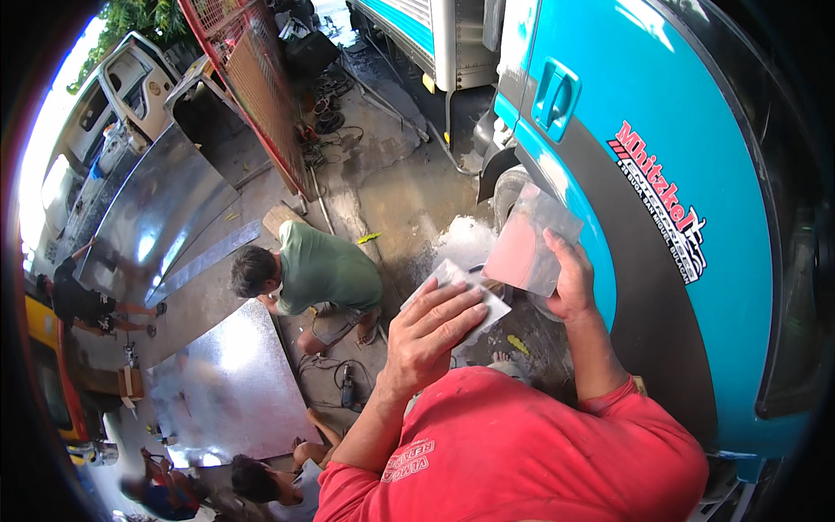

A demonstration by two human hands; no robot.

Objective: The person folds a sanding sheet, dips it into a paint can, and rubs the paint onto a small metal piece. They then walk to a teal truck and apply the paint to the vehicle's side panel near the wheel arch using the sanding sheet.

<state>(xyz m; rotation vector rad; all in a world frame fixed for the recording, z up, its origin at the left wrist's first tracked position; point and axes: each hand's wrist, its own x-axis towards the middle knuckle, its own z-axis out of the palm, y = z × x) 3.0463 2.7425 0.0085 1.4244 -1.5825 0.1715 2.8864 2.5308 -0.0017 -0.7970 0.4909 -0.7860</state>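
Observation:
My left hand (pixel 426 335) grips a pale, flat rectangular piece (pixel 494 311), its fingers laid along the upper face. What kind of piece it is, I cannot make out. My right hand (pixel 570 274) holds a flat translucent rectangular plate (pixel 550 217) by its right edge, thumb on top. A pink patch (pixel 509 250), like smooth paste, covers much of that plate's face. The two pieces are close together in front of my chest, the pale one lower and left of the plate. Beneath them the ground is partly hidden.
A turquoise vehicle door (pixel 670 113) with a dark band and handle stands close on my right. Left of me a person in green (pixel 330 270) crouches by a shiny metal sheet (pixel 222 374). A power tool (pixel 350 387) with a cord lies nearby. Other people work farther left.

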